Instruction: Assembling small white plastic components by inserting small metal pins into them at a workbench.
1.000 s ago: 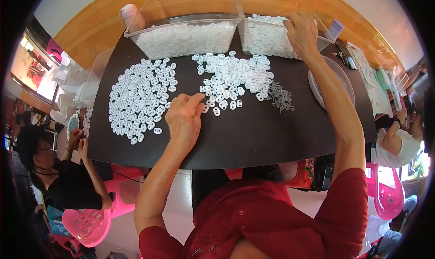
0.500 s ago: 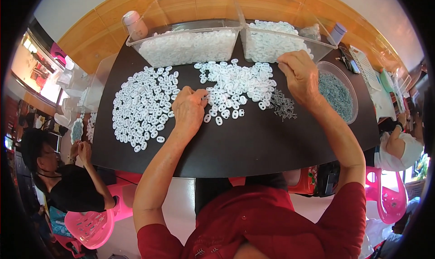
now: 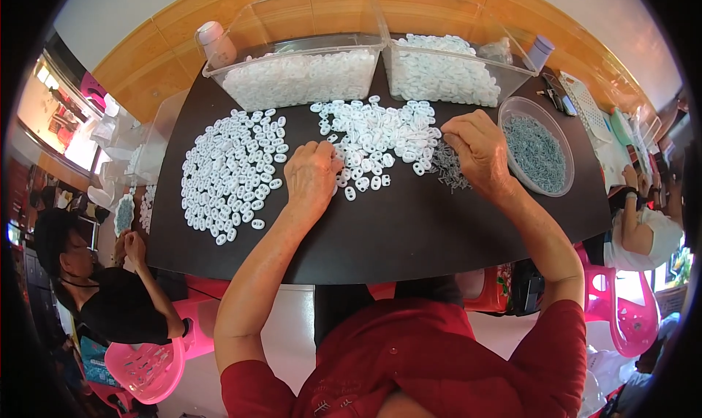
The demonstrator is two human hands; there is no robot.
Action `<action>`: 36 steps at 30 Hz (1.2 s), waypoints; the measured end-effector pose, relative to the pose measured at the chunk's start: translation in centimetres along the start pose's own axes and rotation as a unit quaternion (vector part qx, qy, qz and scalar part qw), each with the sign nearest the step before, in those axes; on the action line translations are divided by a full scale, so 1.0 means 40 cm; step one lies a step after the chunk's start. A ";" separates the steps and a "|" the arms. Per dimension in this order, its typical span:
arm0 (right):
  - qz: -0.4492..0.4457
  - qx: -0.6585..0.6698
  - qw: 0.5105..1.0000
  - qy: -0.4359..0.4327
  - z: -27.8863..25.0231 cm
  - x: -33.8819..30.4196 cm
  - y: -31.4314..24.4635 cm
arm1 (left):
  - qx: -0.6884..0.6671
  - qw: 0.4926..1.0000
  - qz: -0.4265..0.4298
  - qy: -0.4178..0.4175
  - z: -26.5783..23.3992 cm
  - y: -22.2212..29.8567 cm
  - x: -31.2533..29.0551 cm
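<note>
The dark table [image 3: 409,235] fills the middle, and the head has dropped closer to it than a second ago, so everything reads bigger; at twelve o'clock stand two clear bins, the left bin [image 3: 292,78] and the right bin [image 3: 446,70], both heaped with white pieces. The big change is the right hand [image 3: 479,151]: a second ago it was up at the right bin's rim, half a second ago it was crossing back, and now it is down at two o'clock from the table's centre, over the little scatter of grey pins [image 3: 447,171]; its fingers are curled narrow, fingertips pinched together, though whether a pin sits between them I cannot tell. To me that looks like a return from the bin to picking pins. The round bowl [image 3: 512,111] of more grey pins lies just beside that hand, at three o'clock from it. The left hand [image 3: 313,178] has barely shifted; it rests at the near edge of the loose pile of white rings [image 3: 376,136], fingers bent and close, touching the pieces; what it grips, if anything, is hidden. At nine o'clock lies the spread-out batch of rings [image 3: 230,169], untouched.
</note>
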State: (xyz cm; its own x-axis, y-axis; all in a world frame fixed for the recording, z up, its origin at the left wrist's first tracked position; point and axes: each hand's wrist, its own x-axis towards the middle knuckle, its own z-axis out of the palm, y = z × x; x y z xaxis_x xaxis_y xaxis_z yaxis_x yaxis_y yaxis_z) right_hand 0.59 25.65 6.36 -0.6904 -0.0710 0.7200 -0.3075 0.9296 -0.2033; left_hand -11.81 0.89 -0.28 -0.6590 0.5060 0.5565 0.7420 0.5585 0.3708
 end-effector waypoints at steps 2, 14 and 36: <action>0.008 0.004 1.000 0.001 0.002 -0.008 -0.003 | 0.002 1.000 0.001 0.000 0.014 0.001 0.006; 0.056 0.017 0.997 -0.054 -0.004 -0.085 0.005 | -0.104 0.991 -0.066 -0.048 -0.022 -0.012 0.027; 0.033 0.050 0.990 -0.127 0.038 -0.171 -0.062 | -0.605 0.737 -0.296 -0.061 -0.116 0.172 -0.141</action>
State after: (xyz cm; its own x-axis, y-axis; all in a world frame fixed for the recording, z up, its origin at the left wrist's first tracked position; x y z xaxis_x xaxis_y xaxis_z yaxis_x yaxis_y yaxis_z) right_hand 5.09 23.30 0.93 -0.8493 -0.1121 0.5158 -0.3113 0.8955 -0.3180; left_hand -2.42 -1.18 2.58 -0.8627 0.5055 -0.0117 -0.1610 -0.2526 0.9541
